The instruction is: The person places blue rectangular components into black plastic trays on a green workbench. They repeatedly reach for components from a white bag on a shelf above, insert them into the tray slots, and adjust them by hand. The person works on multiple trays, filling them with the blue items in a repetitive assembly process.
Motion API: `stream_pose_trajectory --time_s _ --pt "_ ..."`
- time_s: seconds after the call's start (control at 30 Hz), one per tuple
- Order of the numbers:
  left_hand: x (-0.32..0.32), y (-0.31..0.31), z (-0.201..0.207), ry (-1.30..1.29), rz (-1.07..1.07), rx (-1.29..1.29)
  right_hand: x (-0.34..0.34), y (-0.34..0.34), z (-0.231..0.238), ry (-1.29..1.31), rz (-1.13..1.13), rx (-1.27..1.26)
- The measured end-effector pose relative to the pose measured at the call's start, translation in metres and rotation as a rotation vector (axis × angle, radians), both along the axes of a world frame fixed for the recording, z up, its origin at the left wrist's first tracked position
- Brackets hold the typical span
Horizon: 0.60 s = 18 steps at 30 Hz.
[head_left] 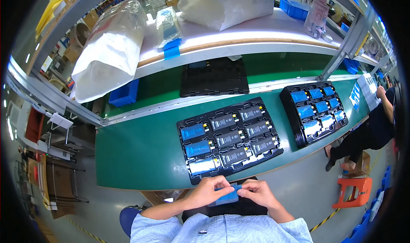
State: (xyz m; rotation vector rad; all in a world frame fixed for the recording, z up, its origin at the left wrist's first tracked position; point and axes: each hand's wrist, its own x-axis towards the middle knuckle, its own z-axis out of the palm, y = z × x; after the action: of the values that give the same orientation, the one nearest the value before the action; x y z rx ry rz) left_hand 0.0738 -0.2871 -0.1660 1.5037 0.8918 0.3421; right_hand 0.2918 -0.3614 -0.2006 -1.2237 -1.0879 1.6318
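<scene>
Just off the near table edge, above my lap, a small flat piece of blue film (227,197) is held between my two hands. My left hand (210,191) pinches its upper left side with thumb and forefinger. At its right corner, my right hand (259,192) closes thumb and fingertips on it. Whether it is one sheet or several, I cannot tell. Beyond the hands lies a black plastic tray (236,173) of flat battery packs with yellow tabs. Its left column has blue-faced packs (197,148); the other packs (229,138) are black-faced.
A stack of black trays (292,120) with blue-faced packs stands right on the green table (136,153). Behind are another black tray (213,78) and a blue bin (124,93). White bags (109,50) hang over the shelf (252,31). A person (370,127) and orange stool (353,191) are right.
</scene>
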Motion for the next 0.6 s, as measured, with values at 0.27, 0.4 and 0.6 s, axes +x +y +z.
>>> stream_pose_trajectory --time_s 0.27,0.4,0.6 --pt "-0.055 0.014 0.032 0.326 0.402 0.570 0.057 0.045 0.022 -0.080 -0.263 0.040" --pt "-0.049 0.011 0.029 0.292 0.246 0.655 0.054 0.080 0.023 -0.233 -0.215 -0.016" --pt "-0.011 0.009 -0.005 0.379 0.136 0.877 0.030 0.111 0.029 -0.461 -0.011 -0.039"
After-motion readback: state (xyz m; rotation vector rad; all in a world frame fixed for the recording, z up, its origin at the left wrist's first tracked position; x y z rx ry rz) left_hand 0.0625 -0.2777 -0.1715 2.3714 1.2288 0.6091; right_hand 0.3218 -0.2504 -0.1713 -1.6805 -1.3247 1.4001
